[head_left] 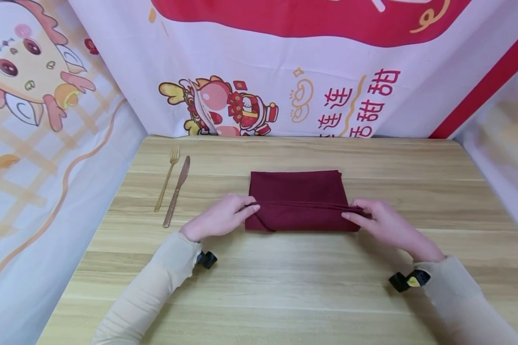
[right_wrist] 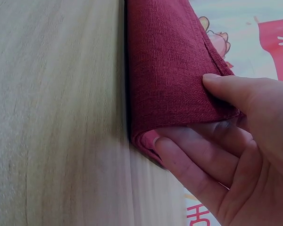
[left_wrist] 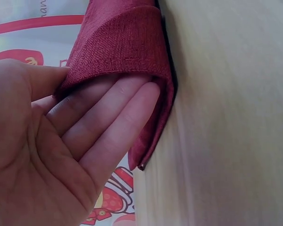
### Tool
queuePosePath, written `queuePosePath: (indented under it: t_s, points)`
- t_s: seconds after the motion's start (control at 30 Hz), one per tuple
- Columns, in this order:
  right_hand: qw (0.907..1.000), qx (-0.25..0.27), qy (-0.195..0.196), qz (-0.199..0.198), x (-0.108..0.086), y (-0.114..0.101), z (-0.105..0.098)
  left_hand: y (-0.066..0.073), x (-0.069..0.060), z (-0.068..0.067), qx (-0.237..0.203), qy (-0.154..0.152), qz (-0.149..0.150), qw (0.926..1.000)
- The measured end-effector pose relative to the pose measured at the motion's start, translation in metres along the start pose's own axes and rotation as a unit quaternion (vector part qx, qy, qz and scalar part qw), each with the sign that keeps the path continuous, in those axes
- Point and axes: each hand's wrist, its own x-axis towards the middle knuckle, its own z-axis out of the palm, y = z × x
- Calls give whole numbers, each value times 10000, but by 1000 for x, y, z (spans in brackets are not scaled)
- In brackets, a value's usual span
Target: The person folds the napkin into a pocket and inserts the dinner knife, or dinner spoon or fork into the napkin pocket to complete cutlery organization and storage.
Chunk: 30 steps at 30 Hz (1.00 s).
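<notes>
A dark red cloth napkin (head_left: 300, 187) lies folded on the wooden table, its near part lifted and turned over toward the far side. My left hand (head_left: 226, 215) pinches the raised fold at its left end. At the right end, my right hand (head_left: 380, 220) pinches the same fold between thumb and fingers. In the left wrist view, the left hand's fingers (left_wrist: 118, 117) reach under the cloth (left_wrist: 127, 42) while the thumb lies along its edge. The right wrist view has the thumb on top of the cloth (right_wrist: 170, 66), with the other fingers (right_wrist: 193, 165) beneath.
Left of the napkin lie a gold fork (head_left: 167, 179) and a rose-gold knife (head_left: 177, 191), side by side. Printed white cloths (head_left: 259, 52) hang behind the table (head_left: 285, 297) and along its sides. Each wrist carries a small black camera (head_left: 206, 259).
</notes>
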Motion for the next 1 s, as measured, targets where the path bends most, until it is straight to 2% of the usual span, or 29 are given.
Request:
queuePosePath:
  t_s: [0.17, 0.33, 0.6, 0.7, 0.87, 1.0]
  points:
    - [9998, 97, -41, 190, 3, 4, 1, -3, 2, 2, -20, -128, -155, 9998]
    - [9994, 245, -48, 259, 9, 8, 1, -6, 7, 3, -383, -309, -470, 9977]
    - [9960, 615, -243, 596, 25, 14, 1, -9, 14, 4, -747, -327, -794, 9935]
    - [9956, 605, -259, 667, 30, 16, 1, -11, 17, 4, -947, -350, -939, 9905]
    - [9957, 550, -270, 699, 36, 20, 3, -11, 19, 4, -1419, -433, -1238, 9812]
    - [9964, 470, -224, 677, 39, 22, 3, -11, 22, 5, -1550, -429, -1429, 9766]
